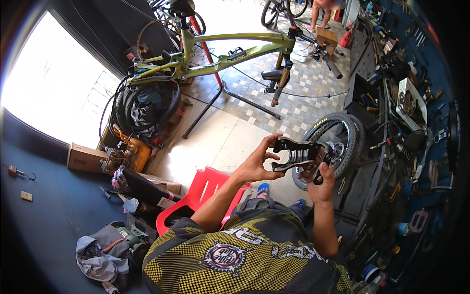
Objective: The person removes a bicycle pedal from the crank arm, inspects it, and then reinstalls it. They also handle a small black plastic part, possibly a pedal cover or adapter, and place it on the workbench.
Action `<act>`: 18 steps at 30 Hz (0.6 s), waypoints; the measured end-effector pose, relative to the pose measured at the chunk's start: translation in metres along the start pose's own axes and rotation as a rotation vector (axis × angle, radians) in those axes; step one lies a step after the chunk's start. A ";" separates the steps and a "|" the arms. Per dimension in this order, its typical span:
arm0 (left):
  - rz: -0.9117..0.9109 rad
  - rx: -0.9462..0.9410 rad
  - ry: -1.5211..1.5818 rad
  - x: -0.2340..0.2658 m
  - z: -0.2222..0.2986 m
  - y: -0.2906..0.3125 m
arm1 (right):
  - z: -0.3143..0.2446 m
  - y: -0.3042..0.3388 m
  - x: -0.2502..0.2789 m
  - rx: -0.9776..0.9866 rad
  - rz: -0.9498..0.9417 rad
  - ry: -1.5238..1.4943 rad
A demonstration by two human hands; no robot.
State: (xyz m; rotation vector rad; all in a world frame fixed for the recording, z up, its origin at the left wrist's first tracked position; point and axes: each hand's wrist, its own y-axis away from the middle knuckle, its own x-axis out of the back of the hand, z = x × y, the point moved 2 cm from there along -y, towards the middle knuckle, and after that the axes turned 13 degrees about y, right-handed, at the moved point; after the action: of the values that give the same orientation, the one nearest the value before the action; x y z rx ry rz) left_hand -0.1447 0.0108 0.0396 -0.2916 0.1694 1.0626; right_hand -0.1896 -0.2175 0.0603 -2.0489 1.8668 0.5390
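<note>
Up in front of my chest I hold a black bike suspension link (309, 148), a forked metal part with a ribbed, silvery middle. The fingers and thumb of my left hand (258, 160) pinch its two left ends. On the other side my right hand (320, 182) is closed round the right end, where a dark arm with a round eyelet sticks out by the thumb. Some of the right fingers are hidden behind the part. Beyond my hands, a green bike frame (235, 36) without wheels hangs on a red and black repair stand (219, 88).
Bike wheels with black tyres (360, 142) lean at the right, beside a tool bench (364, 98) crowded with tools. A red plastic chair (208, 188) stands at my left. Tyres (125, 105) and a cardboard box (84, 158) are further left. Another person's legs (320, 14) show at the back.
</note>
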 end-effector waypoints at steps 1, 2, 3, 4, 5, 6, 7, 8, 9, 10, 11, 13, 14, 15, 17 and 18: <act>0.000 0.017 -0.010 0.000 0.003 0.000 | -0.002 -0.002 -0.002 0.007 -0.015 0.045; -0.001 0.034 -0.018 -0.001 0.006 0.000 | -0.004 -0.004 -0.003 0.014 -0.030 0.091; -0.001 0.049 -0.029 -0.002 0.009 0.000 | -0.006 -0.007 -0.005 0.021 -0.045 0.137; -0.001 0.064 -0.040 -0.003 0.010 -0.001 | -0.008 -0.009 -0.007 0.032 -0.054 0.178; 0.001 0.080 -0.051 -0.003 0.011 0.000 | -0.009 -0.011 -0.011 0.043 -0.066 0.218; -0.006 0.069 -0.019 -0.001 0.007 0.001 | -0.010 -0.012 -0.014 0.053 -0.077 0.258; -0.013 0.059 0.012 0.002 0.000 0.002 | -0.011 -0.014 -0.016 0.056 -0.102 0.270; -0.023 0.050 0.044 0.002 -0.003 0.002 | -0.012 -0.014 -0.018 0.059 -0.125 0.281; -0.006 0.092 0.128 0.003 -0.006 0.003 | -0.012 -0.015 -0.020 0.062 -0.147 0.291; 0.011 0.133 0.212 0.004 -0.009 0.005 | -0.012 -0.016 -0.021 0.063 -0.153 0.285; 0.027 0.174 0.295 0.004 -0.011 0.006 | -0.012 -0.017 -0.023 0.065 -0.160 0.279; 0.048 0.115 0.348 0.008 -0.020 0.007 | -0.010 -0.017 -0.024 0.054 -0.179 0.205; 0.027 0.079 0.380 0.008 -0.023 0.005 | -0.006 -0.016 -0.020 0.042 -0.179 0.145; 0.006 0.044 0.414 0.006 -0.026 0.003 | -0.003 -0.015 -0.017 0.031 -0.179 0.085; 0.061 0.051 0.451 0.013 -0.031 0.007 | 0.005 -0.018 -0.016 -0.035 -0.259 -0.138; 0.055 0.036 0.464 0.015 -0.032 0.007 | 0.007 -0.018 -0.014 -0.054 -0.296 -0.244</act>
State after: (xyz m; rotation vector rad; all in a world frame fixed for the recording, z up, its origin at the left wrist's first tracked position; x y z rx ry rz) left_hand -0.1436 0.0164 0.0045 -0.5011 0.6150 1.0314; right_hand -0.1733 -0.2003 0.0606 -2.1327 1.3971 0.7266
